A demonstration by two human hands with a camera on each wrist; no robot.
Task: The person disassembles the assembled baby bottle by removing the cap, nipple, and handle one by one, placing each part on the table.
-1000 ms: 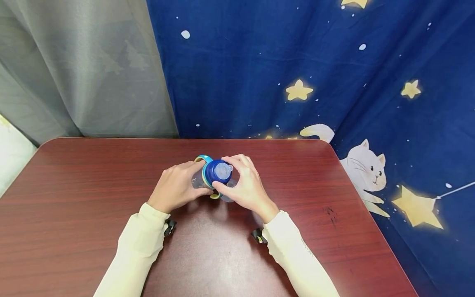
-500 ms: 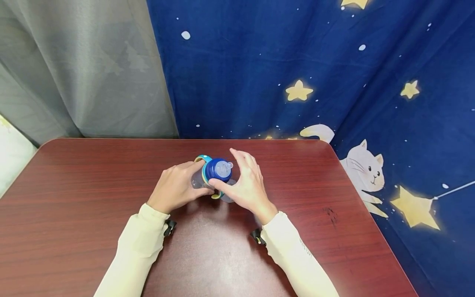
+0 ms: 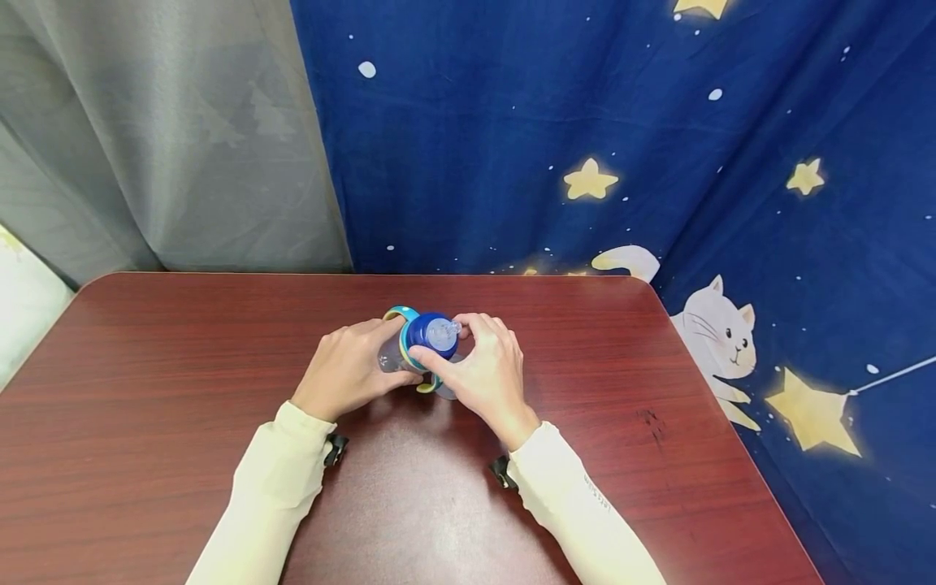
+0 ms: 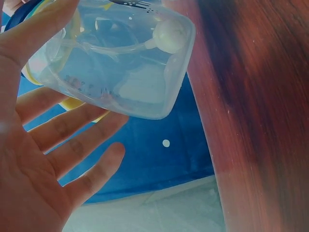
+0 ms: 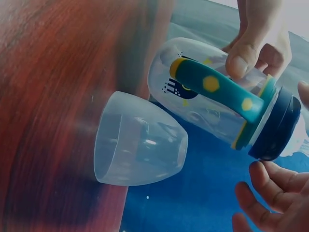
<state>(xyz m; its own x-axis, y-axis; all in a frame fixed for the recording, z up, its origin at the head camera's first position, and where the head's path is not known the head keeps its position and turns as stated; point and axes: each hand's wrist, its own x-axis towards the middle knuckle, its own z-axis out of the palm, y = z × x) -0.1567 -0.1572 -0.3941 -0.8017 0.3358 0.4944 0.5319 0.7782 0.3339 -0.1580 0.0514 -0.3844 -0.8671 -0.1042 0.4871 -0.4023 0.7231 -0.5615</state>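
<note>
A clear baby bottle [image 3: 391, 354] with a dark blue collar [image 3: 424, 335], a teat [image 3: 442, 334] and teal-and-yellow handles [image 5: 212, 84] is held tilted over the table, teat to the right. My left hand [image 3: 347, 366] grips its body, thumb on the near side and fingers beyond. A straw with a round white weight [image 4: 170, 36] shows inside the bottle. My right hand [image 3: 486, 370] is at the collar, thumb on one side and bent fingers around the other, one fingertip right at the collar's edge. Below stands a translucent cap [image 5: 140, 140], partly hidden in the head view by the right hand.
The reddish-brown wooden table [image 3: 183, 422] extends around both arms. Behind it hang a grey curtain [image 3: 190, 138] and a blue starry curtain [image 3: 475, 138]. A dark scuff [image 3: 649, 421] marks the tabletop at right.
My right hand's fingers lifted off the collar and spread about half a second ago, and now have closed in toward it again. The left hand and bottle have stayed nearly still.
</note>
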